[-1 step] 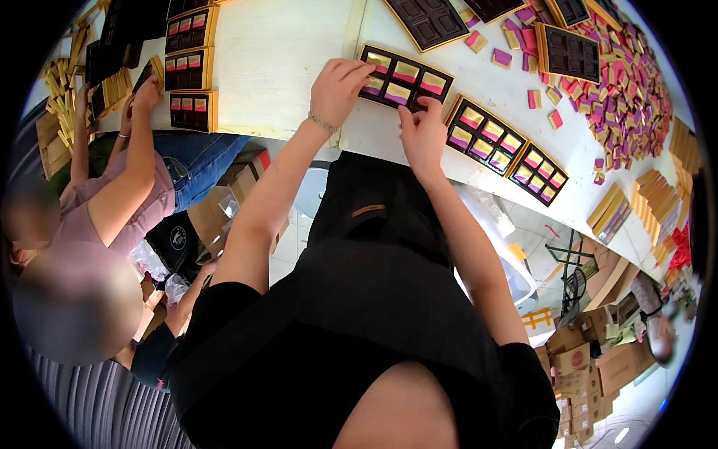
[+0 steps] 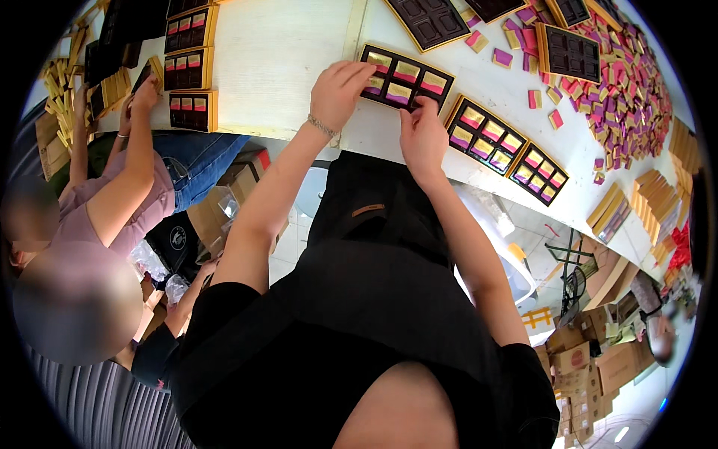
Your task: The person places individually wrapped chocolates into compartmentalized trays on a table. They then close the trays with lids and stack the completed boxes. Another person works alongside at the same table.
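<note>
In front of me on the white table lies a dark six-compartment tray [image 2: 407,63] with a gold edge, holding small wrapped pieces [image 2: 406,72] in gold, pink and purple. My left hand [image 2: 336,96] rests its outstretched fingers on the tray's left end, over the edge of the left-hand pieces. At the near right compartment is my right hand [image 2: 424,142], its thumb and forefinger bent in toward each other. Those fingers hide that compartment, and whatever is between them cannot be seen. A similar filled tray [image 2: 488,136] sits just right of my right hand, touching a further filled one [image 2: 538,173].
A big heap of wrapped pieces [image 2: 624,97] covers the far right. Dark trays without pieces [image 2: 426,22] lie at the back. Several half-filled trays [image 2: 193,111] line the left, near a co-worker's hand [image 2: 147,93]. Gold-edged stacks [image 2: 609,213] stand on the right.
My right thumb and forefinger have drawn slightly closer together at the tray. My left hand has shifted a touch toward me. The trays stay put.
</note>
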The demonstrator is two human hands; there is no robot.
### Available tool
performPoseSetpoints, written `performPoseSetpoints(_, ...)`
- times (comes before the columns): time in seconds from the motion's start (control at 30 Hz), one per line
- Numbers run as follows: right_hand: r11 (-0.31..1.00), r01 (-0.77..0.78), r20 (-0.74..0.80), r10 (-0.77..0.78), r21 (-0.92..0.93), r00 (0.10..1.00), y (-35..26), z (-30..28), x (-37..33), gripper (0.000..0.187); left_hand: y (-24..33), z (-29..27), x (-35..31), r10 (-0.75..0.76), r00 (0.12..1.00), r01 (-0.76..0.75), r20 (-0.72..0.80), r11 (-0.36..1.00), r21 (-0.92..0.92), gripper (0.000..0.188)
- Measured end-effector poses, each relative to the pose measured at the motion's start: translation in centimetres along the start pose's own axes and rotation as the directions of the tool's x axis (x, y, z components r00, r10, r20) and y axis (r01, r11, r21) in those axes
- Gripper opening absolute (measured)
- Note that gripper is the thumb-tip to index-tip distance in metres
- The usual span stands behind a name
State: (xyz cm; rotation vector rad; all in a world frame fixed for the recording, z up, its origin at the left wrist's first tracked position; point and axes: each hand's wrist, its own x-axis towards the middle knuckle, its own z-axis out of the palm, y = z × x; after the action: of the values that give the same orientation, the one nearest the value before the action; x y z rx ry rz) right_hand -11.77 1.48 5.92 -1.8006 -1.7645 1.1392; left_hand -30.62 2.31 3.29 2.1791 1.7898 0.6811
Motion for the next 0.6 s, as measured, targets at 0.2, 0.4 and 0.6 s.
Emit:
performPoseSetpoints(0.2,0.699,0.504,0.230,-0.454,-0.508,0.861,2.4,1.5,-0.4,0.073,0.2,1.6,-2.0,0.119,0.950,-0.178,0.290,0.966,0.188,0.066)
performPoseSetpoints(0.4,0.673,0.439,0.045,-0.518,-0.596,0.854,4.0,-2.6,4.4,0.054,0.3,1.8,-3.1,0.079,0.944,-0.163,0.319,0.955,0.246,0.065)
performPoseSetpoints(0.6,0.710,0.345,-0.128,-0.520,-0.614,0.845,12.4,-10.9,13.5,0.036,2.4,2.0,-6.5,0.022,0.966,-0.067,0.258,0.984,0.165,0.072)
